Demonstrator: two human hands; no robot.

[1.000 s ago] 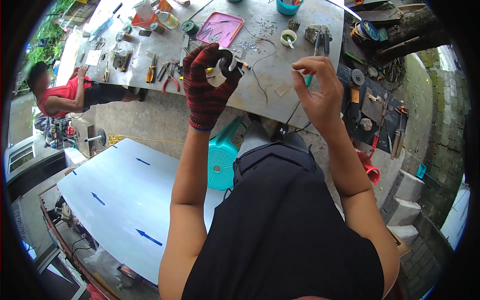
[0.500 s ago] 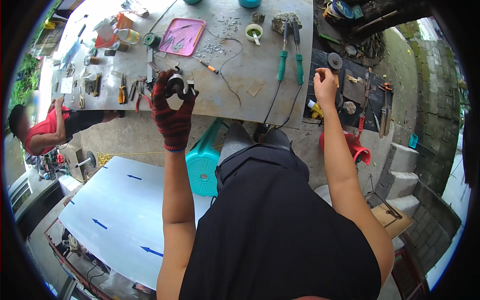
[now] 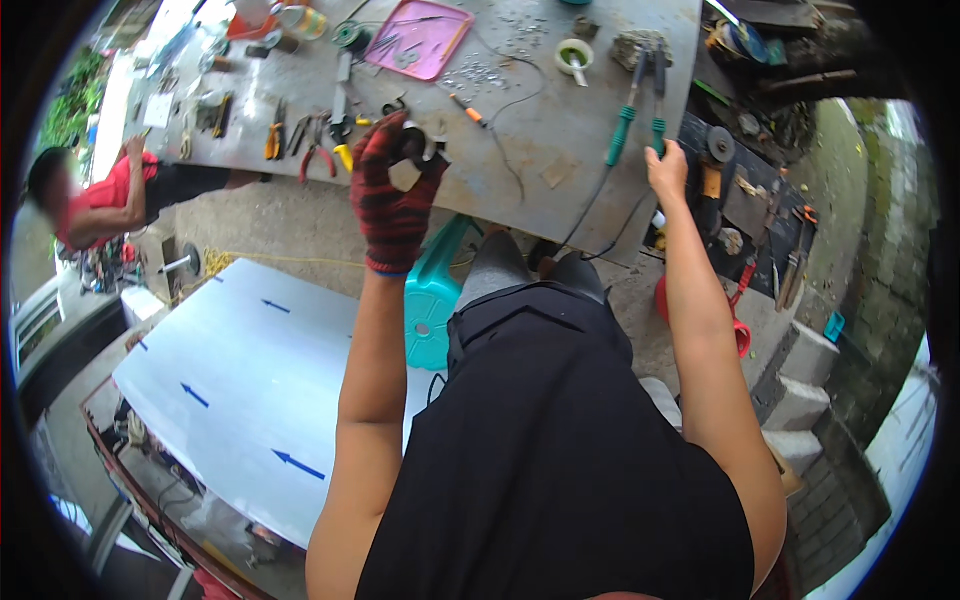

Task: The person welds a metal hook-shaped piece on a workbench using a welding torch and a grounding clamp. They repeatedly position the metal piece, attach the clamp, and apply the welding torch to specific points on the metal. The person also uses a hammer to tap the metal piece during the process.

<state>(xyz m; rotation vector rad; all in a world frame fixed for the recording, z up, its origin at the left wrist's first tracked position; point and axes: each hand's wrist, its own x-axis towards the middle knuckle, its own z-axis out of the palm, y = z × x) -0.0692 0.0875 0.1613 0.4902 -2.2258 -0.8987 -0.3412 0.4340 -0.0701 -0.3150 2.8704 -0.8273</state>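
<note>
My left hand (image 3: 393, 205), in a red and black knitted glove, is closed on a curved, shiny metal piece (image 3: 436, 148) above the table's near edge. Part of that piece is hidden by the fingers. On the right, my bare right hand (image 3: 668, 172) has its fingers closed on the lower end of a green-handled soldering iron (image 3: 659, 131). Beside it lies a second soldering iron (image 3: 621, 135) with a matching handle. Both irons rest their tip ends on a rough stone-like block (image 3: 632, 45), and their black cables run over the near edge.
The metal table (image 3: 480, 195) holds a pink tray (image 3: 455, 45), a small bowl of green paste (image 3: 573, 57), an orange-handled tool (image 3: 468, 110) and red pliers (image 3: 318, 155). An angle grinder (image 3: 714, 170) lies right of it. Below stands a teal stool (image 3: 428, 315). Another person (image 3: 105, 205) is at left.
My right hand has moved from beside the grinder to the right-hand soldering iron and closed on its handle. My left hand still holds the metal piece. The view has shifted.
</note>
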